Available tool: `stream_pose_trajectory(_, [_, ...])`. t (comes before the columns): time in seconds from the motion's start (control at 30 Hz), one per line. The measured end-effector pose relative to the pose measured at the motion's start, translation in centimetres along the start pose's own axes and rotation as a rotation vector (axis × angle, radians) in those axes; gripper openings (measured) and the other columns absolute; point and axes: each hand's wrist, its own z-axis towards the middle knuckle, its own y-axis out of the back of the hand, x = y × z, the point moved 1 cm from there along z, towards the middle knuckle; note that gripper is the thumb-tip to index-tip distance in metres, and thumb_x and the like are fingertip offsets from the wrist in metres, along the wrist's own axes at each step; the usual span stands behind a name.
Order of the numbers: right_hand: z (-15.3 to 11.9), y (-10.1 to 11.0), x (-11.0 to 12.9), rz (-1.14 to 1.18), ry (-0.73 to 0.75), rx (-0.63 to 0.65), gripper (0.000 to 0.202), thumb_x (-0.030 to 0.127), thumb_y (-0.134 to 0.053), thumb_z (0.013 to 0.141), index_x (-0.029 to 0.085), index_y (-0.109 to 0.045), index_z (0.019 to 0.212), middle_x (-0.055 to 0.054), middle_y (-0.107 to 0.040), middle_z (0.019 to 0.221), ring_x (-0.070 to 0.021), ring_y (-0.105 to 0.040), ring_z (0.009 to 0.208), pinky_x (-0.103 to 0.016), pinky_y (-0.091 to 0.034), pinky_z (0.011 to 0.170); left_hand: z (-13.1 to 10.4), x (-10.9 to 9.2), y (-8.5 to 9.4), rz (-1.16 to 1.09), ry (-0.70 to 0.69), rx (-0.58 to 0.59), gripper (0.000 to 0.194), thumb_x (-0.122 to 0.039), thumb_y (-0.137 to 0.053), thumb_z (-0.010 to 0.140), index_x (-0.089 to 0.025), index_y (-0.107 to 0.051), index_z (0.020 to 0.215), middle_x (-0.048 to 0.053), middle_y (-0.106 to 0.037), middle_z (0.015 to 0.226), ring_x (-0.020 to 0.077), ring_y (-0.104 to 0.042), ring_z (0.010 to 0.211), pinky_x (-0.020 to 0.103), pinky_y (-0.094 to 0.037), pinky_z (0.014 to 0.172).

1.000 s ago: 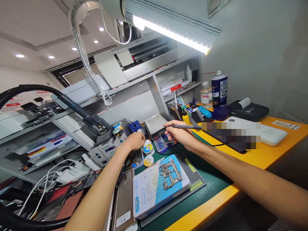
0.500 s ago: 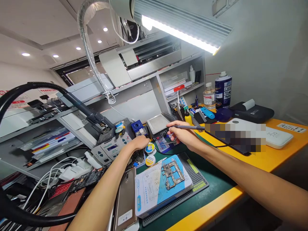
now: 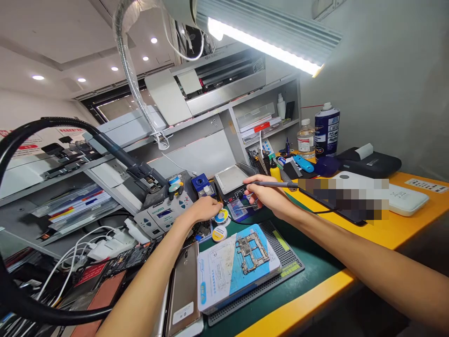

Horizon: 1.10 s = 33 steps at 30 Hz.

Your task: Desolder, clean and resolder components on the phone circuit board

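The right hand [image 3: 264, 193] grips a dark pen-like tool [image 3: 277, 185], held above the tabletop [image 3: 335, 286] near a flat-topped metal plate [image 3: 229, 179]. The left hand [image 3: 206, 208] has curled fingers; whether it holds anything cannot be told. If the tool is hot, a slip could scorch the plate; a leftward nudge could shift the round yellow-and-white containers [image 3: 220, 233] close beside the left hand.

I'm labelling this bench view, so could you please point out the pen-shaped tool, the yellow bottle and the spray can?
Pen-shaped tool [image 3: 276, 185]: head view, on its dark shaft.
Yellow bottle [image 3: 275, 173]: head view, on its body.
Spray can [image 3: 326, 134]: head view, middle of its printed body.
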Motion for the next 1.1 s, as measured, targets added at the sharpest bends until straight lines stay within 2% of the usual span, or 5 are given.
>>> stream_pose_trajectory(0.4, [0.0,0.0,0.0,-0.013,0.005,-0.005,0.026,0.035,-0.072,0.107,0.017,-0.071,0.126,-0.006,-0.076,0.112,-0.0178,-0.074,0.084,-0.034,-0.066,0.071,-4.9,-1.8,1.2,-0.087,-0.123,-0.174,0.032,-0.044,-0.070,0.105,-0.019,-0.071,0.127,0.008,-0.072,0.132,0.0252,-0.072,0.116,0.048,-0.062,0.101])
stream_pose_trajectory(0.5, [-0.1,0.0,0.0,-0.018,0.006,-0.007,0.028,0.036,-0.072,0.107,0.017,-0.071,0.127,-0.006,-0.076,0.115,-0.0190,-0.075,0.088,-0.036,-0.067,0.074,-8.4,-3.4,0.2,-0.113,-0.216,-0.102,0.030,-0.044,-0.069,0.106,-0.018,-0.072,0.118,0.006,-0.075,0.118,0.0210,-0.074,0.102,0.042,-0.064,0.092])
stream_pose_trajectory(0.67, [-0.1,-0.2,-0.3,-0.022,0.012,-0.001,0.026,0.035,-0.072,0.107,0.017,-0.071,0.125,-0.005,-0.076,0.110,-0.0170,-0.074,0.082,-0.032,-0.065,0.069,-12.9,-6.3,-3.0,-0.097,-0.331,-0.140,0.049,-0.054,-0.080,0.095,-0.021,-0.068,0.130,0.009,-0.071,0.127,0.0273,-0.068,0.118,0.052,-0.057,0.106])
stream_pose_trajectory(0.83, [-0.4,-0.4,-0.2,-0.036,0.008,0.014,0.026,0.036,-0.072,0.107,0.017,-0.071,0.126,-0.006,-0.076,0.112,-0.0179,-0.074,0.084,-0.034,-0.066,0.071,-13.2,-7.2,-5.0,-0.111,-0.357,-0.223,0.044,-0.048,-0.075,0.099,-0.021,-0.066,0.132,0.008,-0.070,0.126,0.0277,-0.067,0.119,0.053,-0.055,0.107])
stream_pose_trajectory(1.1, [-1.1,-0.7,0.4,-0.015,0.012,0.034,0.028,0.040,-0.070,0.108,0.017,-0.071,0.124,-0.005,-0.076,0.109,-0.0176,-0.074,0.082,-0.034,-0.065,0.070,-13.0,-6.0,-5.2,-0.252,-0.369,-0.275,0.048,-0.050,-0.077,0.098,-0.020,-0.066,0.134,0.009,-0.070,0.131,0.0281,-0.068,0.121,0.054,-0.057,0.107])
